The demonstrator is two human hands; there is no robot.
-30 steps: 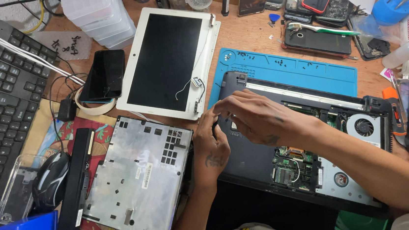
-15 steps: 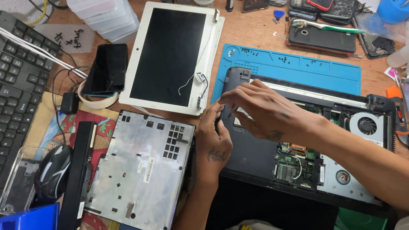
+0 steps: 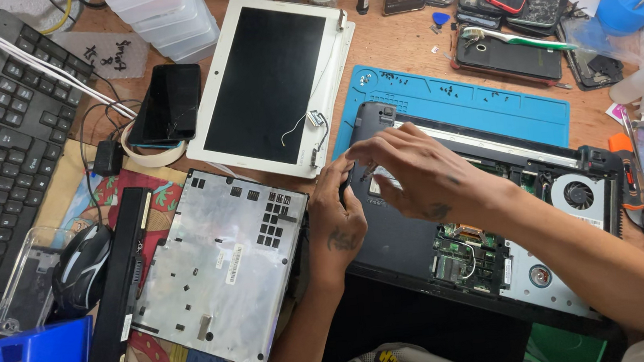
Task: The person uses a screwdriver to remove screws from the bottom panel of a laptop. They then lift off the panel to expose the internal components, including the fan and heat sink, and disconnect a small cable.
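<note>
Laptop base, opened and black, lies right of centre in the frame, its long axis running from upper left down to lower right, resting partly on a blue repair mat. Both hands meet at its upper-left corner. The left hand comes up from the bottom edge of the frame and curls against the base's left edge, fingers bent around that edge as if steadying it; whether it truly clamps the chassis I cannot tell. The right hand reaches in from the lower right, across the exposed circuit board and well left of the cooling fan. Its fingertips pinch together just above the corner, next to the left hand's fingers; something small may sit between them, but it is too small to make out. Of the two, the right hand lies over the base, while the left hand only touches its rim.

Just left of the hands lies the removed silvery bottom cover, tilted slightly. Above it, in the upper middle of the frame, is a detached white-framed screen panel with loose cables at its lower right corner, near the hands. A black keyboard fills the left edge, a mouse below it.
</note>
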